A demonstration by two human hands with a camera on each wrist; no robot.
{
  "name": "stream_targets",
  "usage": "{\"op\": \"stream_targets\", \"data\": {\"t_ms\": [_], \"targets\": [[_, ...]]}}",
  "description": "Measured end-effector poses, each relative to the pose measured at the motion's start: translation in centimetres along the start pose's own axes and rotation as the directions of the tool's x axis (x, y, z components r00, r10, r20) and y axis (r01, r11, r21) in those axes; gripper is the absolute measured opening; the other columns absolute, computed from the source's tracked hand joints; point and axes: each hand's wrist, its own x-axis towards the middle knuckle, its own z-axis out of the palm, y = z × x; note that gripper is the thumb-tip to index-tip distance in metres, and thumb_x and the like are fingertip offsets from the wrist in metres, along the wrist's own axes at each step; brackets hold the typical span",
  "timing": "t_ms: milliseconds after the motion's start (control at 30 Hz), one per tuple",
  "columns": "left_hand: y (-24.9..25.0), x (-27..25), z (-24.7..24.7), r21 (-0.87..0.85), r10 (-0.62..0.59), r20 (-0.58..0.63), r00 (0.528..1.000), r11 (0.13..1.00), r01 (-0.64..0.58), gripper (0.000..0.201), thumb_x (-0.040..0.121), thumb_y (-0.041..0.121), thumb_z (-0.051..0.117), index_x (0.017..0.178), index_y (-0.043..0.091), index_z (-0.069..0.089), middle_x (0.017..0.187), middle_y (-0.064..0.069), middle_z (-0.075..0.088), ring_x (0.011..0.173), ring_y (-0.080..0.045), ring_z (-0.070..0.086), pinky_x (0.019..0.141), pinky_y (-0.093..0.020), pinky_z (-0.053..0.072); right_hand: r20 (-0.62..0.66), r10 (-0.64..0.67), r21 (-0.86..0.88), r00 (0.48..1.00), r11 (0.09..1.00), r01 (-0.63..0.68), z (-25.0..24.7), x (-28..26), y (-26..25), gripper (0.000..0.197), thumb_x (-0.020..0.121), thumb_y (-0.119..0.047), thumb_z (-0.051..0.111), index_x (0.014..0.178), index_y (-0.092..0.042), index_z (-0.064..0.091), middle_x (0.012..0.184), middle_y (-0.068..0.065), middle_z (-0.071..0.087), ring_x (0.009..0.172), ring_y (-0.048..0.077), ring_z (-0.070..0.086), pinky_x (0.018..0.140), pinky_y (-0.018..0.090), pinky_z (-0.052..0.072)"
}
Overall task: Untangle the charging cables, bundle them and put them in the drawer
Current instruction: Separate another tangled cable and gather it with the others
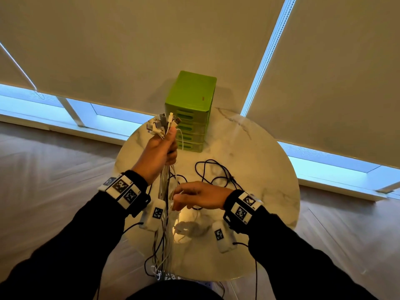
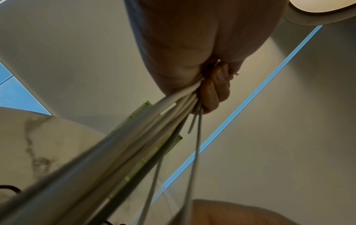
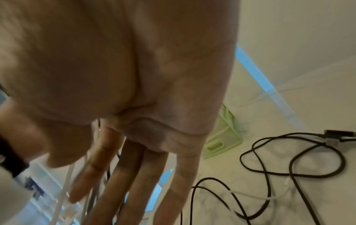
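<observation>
My left hand (image 1: 161,149) is raised above the table and grips a bunch of white and grey charging cables (image 1: 165,191), their plugs (image 1: 162,124) sticking up out of the fist. The cables (image 2: 108,153) hang straight down past the table's front edge. My right hand (image 1: 194,194) is beside the hanging cables with straight fingers (image 3: 123,175) and holds nothing. A loose black cable (image 1: 216,172) lies tangled on the tabletop, with a thin white cable (image 3: 260,196) across it. The green drawer unit (image 1: 190,111) stands at the back, all drawers closed.
The round marble table (image 1: 259,169) is small, with wooden floor all around. Behind it are lowered roller blinds (image 1: 129,50) over low windows. The cable ends (image 1: 164,276) dangle at the table's front edge near my body.
</observation>
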Motion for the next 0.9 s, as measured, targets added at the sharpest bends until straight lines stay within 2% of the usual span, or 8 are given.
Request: {"op": "stream_targets", "data": {"t_ms": [133, 267, 367, 433, 567, 667, 767, 900], "targets": [[0.2, 0.1, -0.3, -0.061, -0.004, -0.008, 1.000, 0.998, 0.004, 0.039, 0.107, 0.041, 0.040, 0.072, 0.024, 0.039, 0.063, 0.006, 0.024, 0.057, -0.015, 0.015, 0.055, -0.034, 0.012, -0.015, -0.025, 0.174, 1.000, 0.984, 0.027, 0.2, 0.3, 0.8, 0.030, 0.107, -0.029, 0.045, 0.103, -0.003, 0.058, 0.115, 0.024, 0.069, 0.104, 0.037, 0.069, 0.099, 0.055, 0.049], [0.3, 0.2, -1.3, -0.122, -0.007, -0.015, 1.000, 0.993, 0.005, 0.039, 0.106, 0.042, 0.041, 0.071, 0.024, 0.040, 0.061, 0.007, 0.027, 0.051, -0.010, 0.021, 0.054, -0.032, 0.012, -0.307, 0.017, 0.396, 0.952, 0.911, 0.112, 0.0, -0.3, 1.0, 0.019, 0.105, -0.014, 0.041, 0.089, -0.008, 0.049, 0.100, 0.023, 0.071, 0.077, 0.038, 0.071, 0.068, 0.041, 0.059], [0.5, 0.1, -1.6, -0.127, -0.011, -0.021, 1.000, 0.992, 0.008, 0.038, 0.105, 0.042, 0.041, 0.072, 0.022, 0.039, 0.059, 0.008, 0.027, 0.050, -0.009, 0.021, 0.055, -0.032, 0.012, -0.391, 0.018, 0.457, 0.920, 0.872, 0.177, -0.5, -0.5, 1.2, 0.011, 0.104, -0.013, 0.043, 0.093, -0.014, 0.044, 0.075, 0.019, 0.060, 0.040, 0.023, 0.042, 0.046, 0.030, 0.032], [0.9, 0.1, -1.8, -0.154, -0.003, -0.030, 1.000, 0.988, -0.001, 0.037, 0.101, 0.045, 0.045, 0.073, 0.022, 0.038, 0.057, 0.010, 0.028, 0.049, -0.008, 0.021, 0.052, -0.029, 0.013, -0.295, -0.036, 0.493, 0.955, 0.850, 0.185, -1.0, -1.1, 2.1, 0.007, 0.104, -0.014, 0.049, 0.105, -0.017, 0.043, 0.067, 0.010, 0.054, 0.044, 0.018, 0.031, 0.048, 0.032, 0.023], [1.6, 0.1, -1.9, -0.189, 0.005, -0.038, 0.999, 0.982, -0.012, 0.036, 0.094, 0.049, 0.049, 0.073, 0.022, 0.038, 0.058, 0.009, 0.027, 0.048, -0.007, 0.020, 0.049, -0.025, 0.014, 0.074, -0.089, 0.282, 0.993, 0.957, 0.065, -1.0, -2.8, 3.9, 0.020, 0.106, -0.024, 0.047, 0.113, -0.011, 0.061, 0.070, 0.002, 0.054, 0.063, 0.014, 0.051, 0.069, 0.024, 0.045], [1.7, 0.0, -1.3, -0.193, -0.009, -0.013, 1.000, 0.981, 0.006, 0.037, 0.098, 0.047, 0.047, 0.073, 0.021, 0.040, 0.060, 0.006, 0.024, 0.047, -0.008, 0.020, 0.048, -0.026, 0.013, -0.029, 0.063, 0.174, 0.998, 0.983, -0.057, -0.9, -1.8, 4.7, 0.021, 0.106, -0.025, 0.048, 0.104, -0.010, 0.064, 0.080, 0.006, 0.063, 0.072, 0.018, 0.066, 0.073, 0.031, 0.054], [1.1, -0.5, 0.1, -0.098, -0.026, 0.026, 0.999, 0.995, 0.029, 0.035, 0.103, 0.044, 0.044, 0.075, 0.023, 0.040, 0.065, 0.002, 0.020, 0.052, -0.011, 0.019, 0.052, -0.029, 0.013, -0.512, 0.198, 0.391, 0.836, 0.920, 0.022, -2.5, 0.0, 3.9, 0.016, 0.104, -0.018, 0.049, 0.098, -0.006, 0.059, 0.083, 0.011, 0.062, 0.057, 0.019, 0.067, 0.056, 0.034, 0.057], [-0.5, -1.8, 2.6, 0.073, 0.014, 0.029, 0.999, 0.997, -0.016, 0.034, 0.107, 0.035, 0.040, 0.075, 0.022, 0.039, 0.065, 0.002, 0.023, 0.056, -0.013, 0.023, 0.060, -0.040, 0.015, -0.798, 0.114, 0.398, 0.591, 0.836, 0.377, -4.5, 0.6, -0.2, 0.025, 0.103, -0.020, 0.055, 0.104, 0.006, 0.055, 0.084, 0.013, 0.059, 0.055, 0.019, 0.065, 0.056, 0.032, 0.057]]}}
